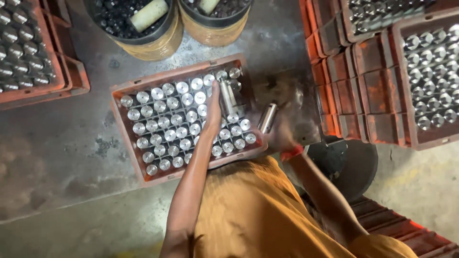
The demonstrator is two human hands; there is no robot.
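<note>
1. Two hands were at work over one red crate (125,125) on the grey concrete floor (57,153), seen from above.
2. Left hand (213,107) reached in over the crate's right half, fingers stretched forward and together, resting on the tops of the standing parts; whether it pinched anything, I could not tell.
3. Right hand (279,134) sat just off the crate's right edge, closed around a shiny metal cylinder (267,117), which stuck up and tilted out of the fist. A red band (291,153) circled that wrist.
4. That cylinder looked smooth, polished, silver, longer than it was wide, with a bright streak along its side.
5. Inside the crate, a grid of dividers held dozens of like cylinders (162,129) standing on end, their round flat tops gleaming. Near the far right corner one cylinder (228,98) lay on its side across the cells.
6. Far edge of the scene: two round dark-rimmed drums (158,40) full of small dark parts, a pale cylinder (149,14) lying in the left one.
7. Left side: another red crate (71,76) packed with the same shiny tops.
8. Right side: a stack of red crates (373,86), the upper ones loaded with silver parts too.
9. Floor was stained, worn and patchy; lighting was dim and warm. The person's ochre garment (248,210) filled the near edge.
</note>
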